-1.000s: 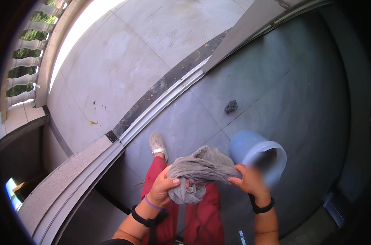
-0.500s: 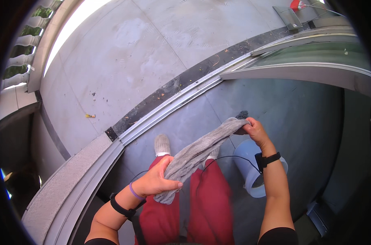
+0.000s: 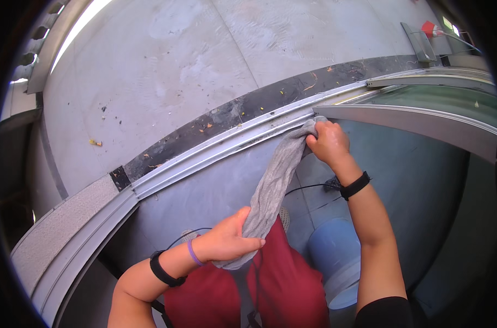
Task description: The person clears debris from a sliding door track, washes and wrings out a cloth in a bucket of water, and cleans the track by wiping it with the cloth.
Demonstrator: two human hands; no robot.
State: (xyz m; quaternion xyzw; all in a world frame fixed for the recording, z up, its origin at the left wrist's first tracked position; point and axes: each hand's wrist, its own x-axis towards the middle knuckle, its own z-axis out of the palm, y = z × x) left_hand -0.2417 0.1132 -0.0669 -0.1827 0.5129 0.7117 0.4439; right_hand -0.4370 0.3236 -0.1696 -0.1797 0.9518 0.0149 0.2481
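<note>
A long grey cloth (image 3: 273,183) stretches between both my hands. My right hand (image 3: 328,143) grips its upper end and presses it against the metal sliding-door track (image 3: 221,146), close to the edge of the glass door frame (image 3: 418,123). My left hand (image 3: 226,240) holds the lower end of the cloth just above my red trousers (image 3: 281,284). Black bands sit on both wrists, with a purple one on the left.
A blue bucket (image 3: 336,262) stands on the grey floor by my right leg. A thin black cable (image 3: 308,188) runs across the floor. Beyond the track lies a dark strip with yellow debris (image 3: 205,126) and a pale paved terrace (image 3: 166,71).
The bunched cloth has been pulled out long. My right hand has carried its upper end forward onto the door track, while my left hand stayed low with the other end.
</note>
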